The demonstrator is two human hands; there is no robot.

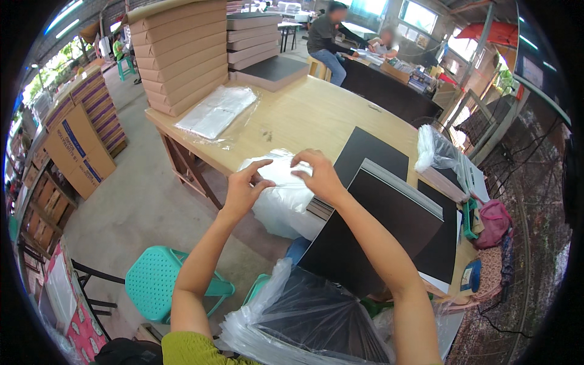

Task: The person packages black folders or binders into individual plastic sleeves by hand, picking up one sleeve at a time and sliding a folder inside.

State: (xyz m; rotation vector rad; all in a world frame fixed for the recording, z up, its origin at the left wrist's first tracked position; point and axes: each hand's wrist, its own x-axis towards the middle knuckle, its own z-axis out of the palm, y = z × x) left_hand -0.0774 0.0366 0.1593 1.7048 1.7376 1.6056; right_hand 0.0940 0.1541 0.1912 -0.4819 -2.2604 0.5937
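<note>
The left hand (241, 190) and right hand (322, 176) bend their fingers over a thin, glossy white plastic sheet (281, 210); whether the fingertips pinch it I cannot tell. It lies crumpled at the near edge of the pale wooden counter (322, 112), translucent and creased where it hangs below. Beside it sit stacked black rectangular boards (394, 213); farther off, a flat clear-plastic packet (219, 112).
</note>
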